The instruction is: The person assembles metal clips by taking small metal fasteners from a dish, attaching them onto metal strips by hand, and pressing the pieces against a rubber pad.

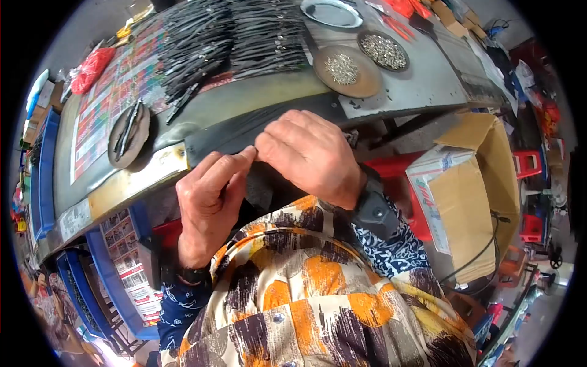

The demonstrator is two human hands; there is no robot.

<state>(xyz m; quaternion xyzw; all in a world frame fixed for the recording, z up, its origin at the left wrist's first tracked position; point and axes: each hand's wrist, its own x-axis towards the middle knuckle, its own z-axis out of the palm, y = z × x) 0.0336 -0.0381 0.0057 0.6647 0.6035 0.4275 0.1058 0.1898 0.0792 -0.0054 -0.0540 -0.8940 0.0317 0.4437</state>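
Head view: left hand and right hand meet by the bench's near edge.
Left fingers pinched, right curled tight; any piece between is hidden at the fingertips, cannot tell what. Loosened pinch could drop it off the edge. Black strip just beyond; open gap toward shirt; dish off left.

The worn tabletop ran wide, with a black covering along part of its near edge. On its left lay a printed sheet, a red plastic bag and a dish holding dark, slender tools. Rows of black strips filled the middle. To the right stood a brown plate of small metal pieces, a darker dish of similar pieces and a pale oval tray.
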